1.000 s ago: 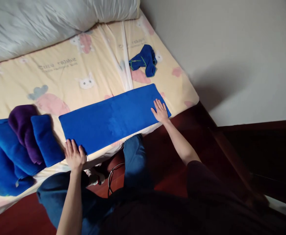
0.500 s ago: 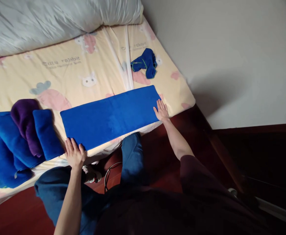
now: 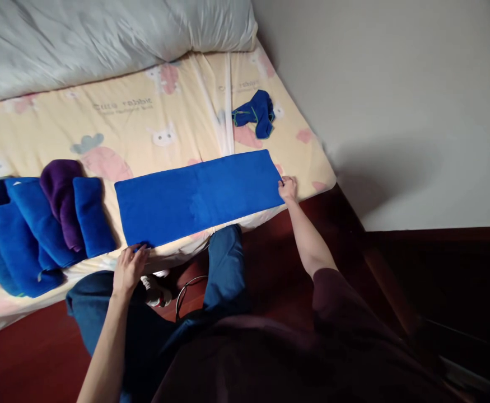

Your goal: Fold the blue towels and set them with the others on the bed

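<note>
A long blue towel (image 3: 203, 196) lies spread flat along the front edge of the bed, with a lighter patch near its middle. At its near left corner, my left hand (image 3: 130, 267) pinches the cloth, bunching it slightly. The fingers of my right hand (image 3: 288, 189) are closed on the short right edge. Left of the towel lie a folded blue towel (image 3: 93, 215) and a twisted purple towel (image 3: 63, 201), beside several more blue towels (image 3: 20, 240).
A crumpled dark blue cloth with green edging (image 3: 258, 113) rests further back on the rabbit-print bed sheet (image 3: 114, 129). A grey quilt (image 3: 114, 39) lies across the back. The wall (image 3: 404, 112) stands right of the bed; a cable (image 3: 181, 294) is on the floor.
Both hands went from lying flat on the towel to gripping it, left at the near corner, right at the short edge. The view has shifted a little.
</note>
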{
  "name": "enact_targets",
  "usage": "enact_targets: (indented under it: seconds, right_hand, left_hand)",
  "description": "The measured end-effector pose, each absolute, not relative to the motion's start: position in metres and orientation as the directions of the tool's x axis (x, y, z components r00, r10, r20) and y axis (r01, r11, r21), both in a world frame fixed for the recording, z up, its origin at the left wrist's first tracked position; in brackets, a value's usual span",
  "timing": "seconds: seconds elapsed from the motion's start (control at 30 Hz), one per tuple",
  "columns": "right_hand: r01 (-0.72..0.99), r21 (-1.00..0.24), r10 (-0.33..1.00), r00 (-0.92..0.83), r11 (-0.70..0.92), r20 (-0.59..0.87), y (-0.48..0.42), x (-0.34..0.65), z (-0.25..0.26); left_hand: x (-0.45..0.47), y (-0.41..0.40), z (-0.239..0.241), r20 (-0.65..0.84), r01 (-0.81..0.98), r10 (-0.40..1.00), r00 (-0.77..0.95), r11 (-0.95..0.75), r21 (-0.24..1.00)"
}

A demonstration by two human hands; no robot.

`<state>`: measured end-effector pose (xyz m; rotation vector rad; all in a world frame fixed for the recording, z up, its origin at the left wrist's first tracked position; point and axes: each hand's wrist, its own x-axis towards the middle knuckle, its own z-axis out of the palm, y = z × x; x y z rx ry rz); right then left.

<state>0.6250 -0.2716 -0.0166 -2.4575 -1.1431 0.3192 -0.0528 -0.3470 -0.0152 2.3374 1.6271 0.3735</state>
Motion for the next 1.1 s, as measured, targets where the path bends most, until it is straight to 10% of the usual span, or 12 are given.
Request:
enact_targets:
  seconds: [1.1]
  right_hand:
    - [0.529,-0.59,0.721,0.679,-0.61,-0.137,-0.304,0.647,-0.023]
  left_hand:
    - [-0.046,-0.339,-0.017,0.015,0.823,0.924,0.383,-0.349,0.449]
